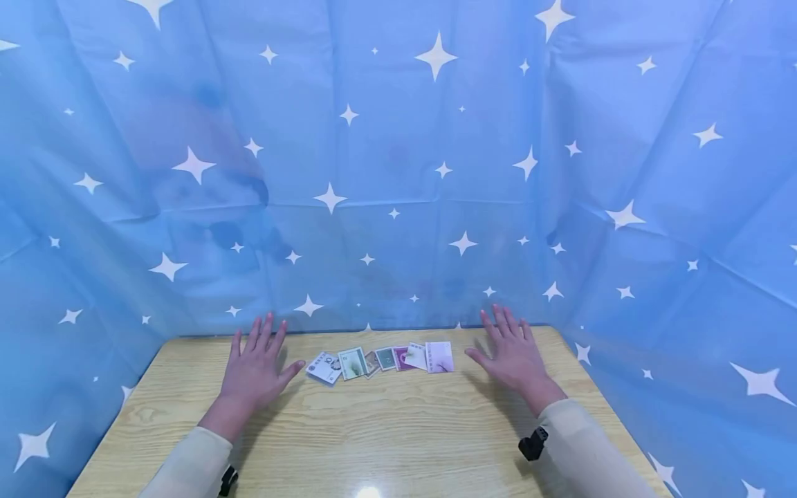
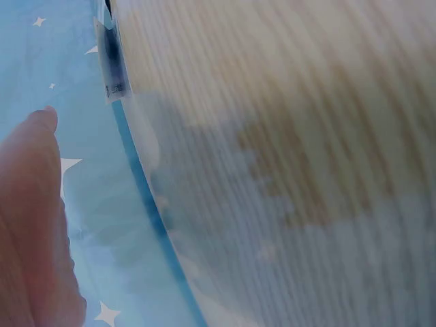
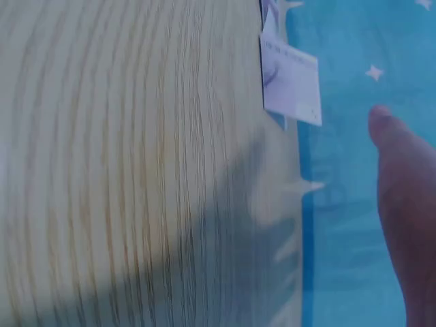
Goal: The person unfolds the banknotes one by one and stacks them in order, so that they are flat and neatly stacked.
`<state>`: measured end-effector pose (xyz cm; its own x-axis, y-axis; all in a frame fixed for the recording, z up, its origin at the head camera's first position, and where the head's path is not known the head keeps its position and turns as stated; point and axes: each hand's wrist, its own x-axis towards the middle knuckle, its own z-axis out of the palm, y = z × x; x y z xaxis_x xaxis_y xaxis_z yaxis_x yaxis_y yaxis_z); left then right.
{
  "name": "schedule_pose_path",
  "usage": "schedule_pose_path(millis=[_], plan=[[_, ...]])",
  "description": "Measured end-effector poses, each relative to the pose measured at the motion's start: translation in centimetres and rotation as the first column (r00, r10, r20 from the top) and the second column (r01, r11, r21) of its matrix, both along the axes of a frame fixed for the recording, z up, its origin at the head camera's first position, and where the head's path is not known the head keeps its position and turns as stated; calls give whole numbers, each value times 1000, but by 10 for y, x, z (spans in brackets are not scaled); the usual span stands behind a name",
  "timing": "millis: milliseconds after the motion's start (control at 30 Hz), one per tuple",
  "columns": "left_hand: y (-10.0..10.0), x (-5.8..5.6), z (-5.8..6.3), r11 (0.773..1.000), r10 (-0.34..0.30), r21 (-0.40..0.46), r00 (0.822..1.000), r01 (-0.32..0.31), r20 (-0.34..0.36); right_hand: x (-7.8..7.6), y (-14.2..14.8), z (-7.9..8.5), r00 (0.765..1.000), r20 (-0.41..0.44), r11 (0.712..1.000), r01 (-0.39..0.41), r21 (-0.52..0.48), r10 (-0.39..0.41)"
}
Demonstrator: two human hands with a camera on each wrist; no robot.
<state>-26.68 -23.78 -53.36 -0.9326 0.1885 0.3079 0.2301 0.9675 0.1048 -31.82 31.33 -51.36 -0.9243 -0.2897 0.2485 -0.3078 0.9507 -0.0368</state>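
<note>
A row of several small printed cards [image 1: 353, 363] lies along the far side of the wooden table, some overlapping. At the row's left end is a tilted white-grey card [image 1: 324, 368]; a pale lilac card [image 1: 440, 357] ends it on the right. My left hand [image 1: 257, 373] is spread beside the row, its thumb tip near the white-grey card. To the right of the row, my right hand [image 1: 517, 356] has its fingers straight and spread, holding nothing, thumb pointing toward the lilac card. In the right wrist view, the lilac card [image 3: 291, 82] shows beyond the thumb [image 3: 402, 184].
The light wood table [image 1: 380, 443] ends at a blue curtain with white stars [image 1: 398, 173], which also closes in both sides. Dark wrist cameras sit at the left cuff [image 1: 228, 480] and right cuff [image 1: 533, 444]. Hand shadows fall on the wood.
</note>
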Motion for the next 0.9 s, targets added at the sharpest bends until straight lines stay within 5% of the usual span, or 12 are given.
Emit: schedule_pose_path(millis=[267, 467, 667, 900], plan=[[4, 0, 1, 994, -55, 91, 998, 57, -27, 3, -31, -5, 990, -76, 990, -122, -77, 116], [12, 1, 5, 958, -104, 267, 994, 104, -17, 16, -71, 2, 975, -98, 956, -217, -197, 201], [17, -1, 4, 914, -132, 394, 990, 99, 56, 19, -115, 3, 965, -58, 911, -261, -321, 256], [24, -7, 0, 878, -183, 470, 971, 92, 152, 17, -168, -5, 954, 43, 901, -266, -343, 298]])
